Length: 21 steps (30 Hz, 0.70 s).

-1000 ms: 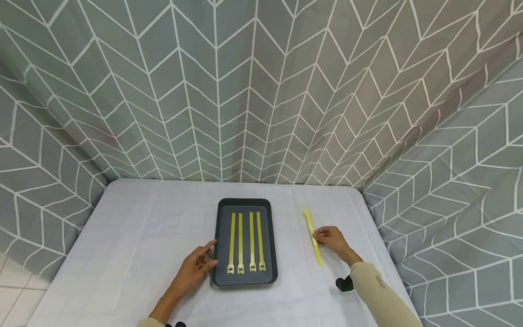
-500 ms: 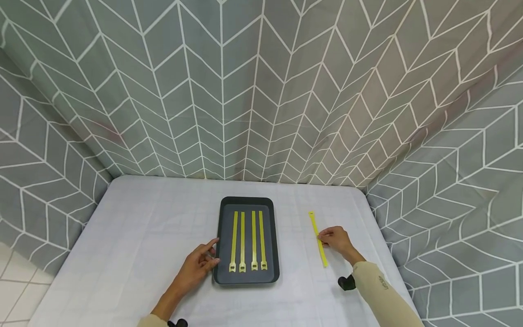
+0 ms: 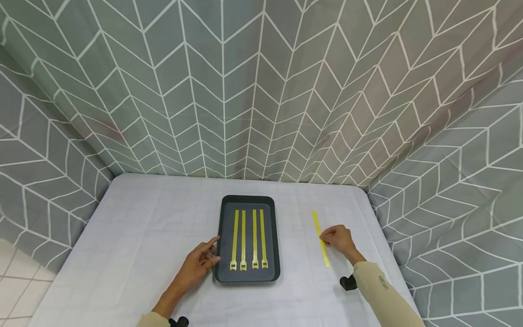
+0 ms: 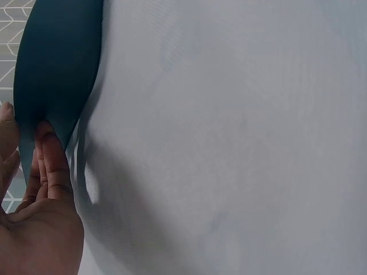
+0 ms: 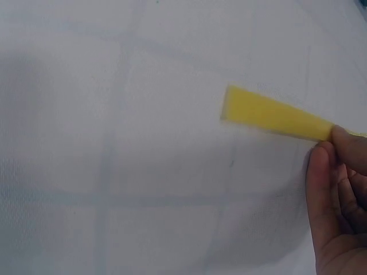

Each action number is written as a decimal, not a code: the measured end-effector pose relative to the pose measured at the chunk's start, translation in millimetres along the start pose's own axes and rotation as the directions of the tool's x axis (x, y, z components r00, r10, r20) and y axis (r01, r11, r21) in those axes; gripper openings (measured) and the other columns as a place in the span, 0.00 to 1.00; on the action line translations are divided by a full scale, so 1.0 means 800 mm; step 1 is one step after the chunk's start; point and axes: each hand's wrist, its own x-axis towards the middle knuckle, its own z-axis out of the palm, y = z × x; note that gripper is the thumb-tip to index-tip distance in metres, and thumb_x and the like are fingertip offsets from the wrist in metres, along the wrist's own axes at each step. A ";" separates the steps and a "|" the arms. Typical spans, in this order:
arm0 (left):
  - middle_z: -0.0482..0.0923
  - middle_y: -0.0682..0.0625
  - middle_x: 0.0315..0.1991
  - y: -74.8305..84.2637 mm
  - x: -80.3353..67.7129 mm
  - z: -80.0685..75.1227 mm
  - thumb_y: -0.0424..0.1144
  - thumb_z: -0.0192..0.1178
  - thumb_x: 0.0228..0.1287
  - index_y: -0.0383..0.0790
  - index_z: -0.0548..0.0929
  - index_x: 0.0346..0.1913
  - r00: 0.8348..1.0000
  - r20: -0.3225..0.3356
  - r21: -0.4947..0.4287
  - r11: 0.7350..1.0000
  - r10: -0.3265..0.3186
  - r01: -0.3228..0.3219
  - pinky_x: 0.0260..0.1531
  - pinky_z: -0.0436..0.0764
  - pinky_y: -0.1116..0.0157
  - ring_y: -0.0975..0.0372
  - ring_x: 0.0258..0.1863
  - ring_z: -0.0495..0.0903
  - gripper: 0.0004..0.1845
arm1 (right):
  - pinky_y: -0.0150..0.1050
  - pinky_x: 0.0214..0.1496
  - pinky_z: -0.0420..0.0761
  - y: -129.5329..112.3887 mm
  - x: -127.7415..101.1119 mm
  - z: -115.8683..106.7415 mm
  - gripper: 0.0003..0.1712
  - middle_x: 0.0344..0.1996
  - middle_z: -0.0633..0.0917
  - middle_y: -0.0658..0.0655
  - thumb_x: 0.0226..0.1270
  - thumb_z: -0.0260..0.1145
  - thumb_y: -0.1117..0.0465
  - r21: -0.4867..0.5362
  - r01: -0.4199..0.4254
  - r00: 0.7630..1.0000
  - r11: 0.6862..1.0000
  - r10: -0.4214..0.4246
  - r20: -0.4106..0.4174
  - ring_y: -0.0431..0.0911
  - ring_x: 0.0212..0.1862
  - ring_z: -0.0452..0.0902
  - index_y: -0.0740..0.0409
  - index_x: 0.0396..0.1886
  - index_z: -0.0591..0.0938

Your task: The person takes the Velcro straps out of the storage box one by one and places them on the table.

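We judge we are at the pickup of the loose yellow strap (image 3: 320,238), which lies on the table (image 3: 135,236) apart from the tray. Our right hand (image 3: 338,240) pinches it near its middle. Our left hand (image 3: 199,265), fingers relaxed, touches the tray (image 3: 249,278) edge beside the four straps (image 3: 248,239). Next, probably lift and lay it beside them. No writing is readable.

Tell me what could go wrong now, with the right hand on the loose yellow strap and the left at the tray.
The right hand pinches the loose yellow strap only mid-length, so its ends may droop or slip. The left hand touches the tray edge; a nudge could disturb the four straps aligned inside.
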 end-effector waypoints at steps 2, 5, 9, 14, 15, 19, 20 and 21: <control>0.74 0.42 0.46 0.000 0.000 0.000 0.30 0.67 0.64 0.35 0.69 0.73 1.000 0.002 -0.003 1.000 -0.002 0.002 0.31 0.78 0.71 0.68 0.34 0.79 0.34 | 0.37 0.30 0.83 -0.001 0.000 -0.001 0.08 0.24 0.88 0.57 0.61 0.73 0.67 -0.021 0.012 1.000 1.000 -0.012 0.000 0.42 0.24 0.83 0.71 0.35 0.86; 0.73 0.42 0.47 0.001 0.001 0.000 0.30 0.66 0.64 0.37 0.69 0.73 1.000 0.008 0.000 1.000 -0.026 0.026 0.31 0.78 0.72 0.69 0.34 0.79 0.34 | 0.37 0.30 0.84 -0.002 0.000 -0.002 0.08 0.25 0.88 0.58 0.61 0.73 0.68 -0.035 0.022 1.000 0.999 -0.022 0.008 0.43 0.25 0.84 0.71 0.35 0.87; 0.73 0.42 0.47 0.002 0.003 0.000 0.30 0.66 0.64 0.38 0.69 0.73 1.000 0.013 -0.005 1.000 -0.027 0.027 0.32 0.77 0.71 0.69 0.34 0.79 0.34 | 0.37 0.31 0.84 -0.004 0.000 -0.006 0.08 0.26 0.89 0.58 0.61 0.73 0.67 -0.050 0.023 0.999 0.999 -0.021 0.024 0.43 0.25 0.84 0.71 0.36 0.86; 0.73 0.41 0.47 0.001 0.003 0.000 0.29 0.66 0.64 0.35 0.69 0.72 1.000 0.014 -0.004 1.000 -0.002 0.002 0.31 0.76 0.71 0.68 0.34 0.79 0.33 | 0.37 0.32 0.84 -0.004 0.000 -0.009 0.09 0.26 0.89 0.57 0.62 0.73 0.66 -0.063 0.028 0.998 0.998 -0.024 0.056 0.42 0.26 0.84 0.70 0.37 0.86; 0.73 0.41 0.47 0.001 0.002 -0.001 0.29 0.66 0.64 0.34 0.69 0.72 1.000 0.018 -0.006 1.000 0.000 0.000 0.31 0.76 0.72 0.68 0.34 0.78 0.33 | 0.37 0.32 0.84 -0.004 -0.001 -0.009 0.09 0.26 0.89 0.58 0.62 0.73 0.67 -0.063 0.033 0.998 0.997 -0.030 0.061 0.42 0.26 0.84 0.71 0.37 0.86; 0.73 0.41 0.47 0.000 0.001 -0.002 0.29 0.66 0.64 0.35 0.69 0.73 1.000 0.022 -0.035 0.999 0.001 0.000 0.30 0.76 0.72 0.67 0.34 0.78 0.34 | 0.36 0.32 0.84 -0.004 0.000 -0.009 0.09 0.26 0.88 0.57 0.62 0.73 0.67 -0.057 0.042 0.997 0.998 -0.037 0.073 0.42 0.27 0.83 0.71 0.37 0.86; 0.73 0.41 0.47 0.001 0.000 -0.002 0.30 0.66 0.64 0.35 0.69 0.73 1.000 0.026 -0.048 0.999 0.005 -0.004 0.30 0.76 0.72 0.68 0.34 0.78 0.33 | 0.36 0.32 0.84 -0.005 0.000 -0.009 0.09 0.27 0.88 0.57 0.62 0.73 0.66 -0.063 0.045 0.996 0.997 -0.040 0.076 0.42 0.27 0.83 0.71 0.37 0.86; 0.73 0.41 0.47 0.001 0.000 -0.002 0.30 0.66 0.65 0.35 0.69 0.73 1.000 0.029 -0.054 0.999 0.005 -0.004 0.31 0.76 0.72 0.68 0.34 0.78 0.34 | 0.36 0.32 0.84 -0.005 -0.001 -0.010 0.10 0.27 0.89 0.58 0.62 0.73 0.66 -0.069 0.049 0.996 0.996 -0.044 0.076 0.42 0.27 0.83 0.71 0.37 0.86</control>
